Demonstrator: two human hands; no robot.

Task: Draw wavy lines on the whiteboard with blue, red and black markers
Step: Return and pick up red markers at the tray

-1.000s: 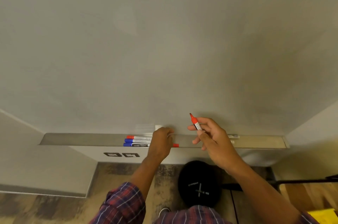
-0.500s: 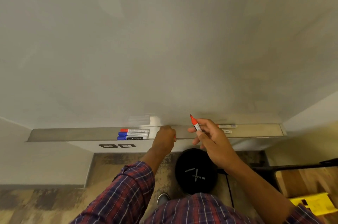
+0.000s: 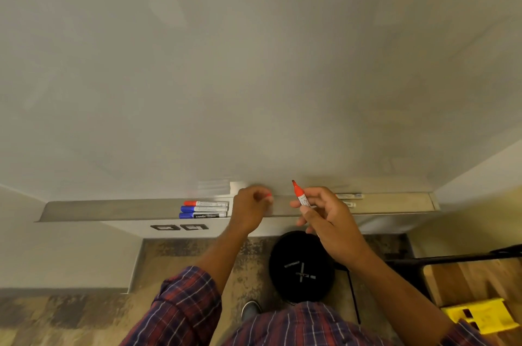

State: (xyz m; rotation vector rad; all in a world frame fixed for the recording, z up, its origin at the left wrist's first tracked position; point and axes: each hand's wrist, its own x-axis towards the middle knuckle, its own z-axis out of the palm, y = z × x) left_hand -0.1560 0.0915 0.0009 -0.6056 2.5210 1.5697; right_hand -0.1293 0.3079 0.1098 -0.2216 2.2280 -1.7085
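The blank whiteboard (image 3: pixel 254 63) fills the upper view. My right hand (image 3: pixel 330 221) grips an uncapped red marker (image 3: pixel 300 195), tip pointing up, just in front of the board's lower edge. My left hand (image 3: pixel 248 210) is curled over the metal tray (image 3: pixel 113 208), and a small red cap (image 3: pixel 268 195) shows at its fingertips. On the tray left of that hand lie a red-capped marker (image 3: pixel 206 203) and two blue-capped markers (image 3: pixel 203 209) side by side. No black marker is visible.
Two pale markers (image 3: pixel 350 196) lie on the tray right of my right hand. Below the tray are wall sockets (image 3: pixel 179 227), a round black object (image 3: pixel 300 269) on the floor, a wooden table (image 3: pixel 474 275) and a yellow object (image 3: pixel 480 317) at the right.
My left hand has closed over the red cap that lay on the tray beside it. The right hand with the red marker has barely moved. More of the board is in view.
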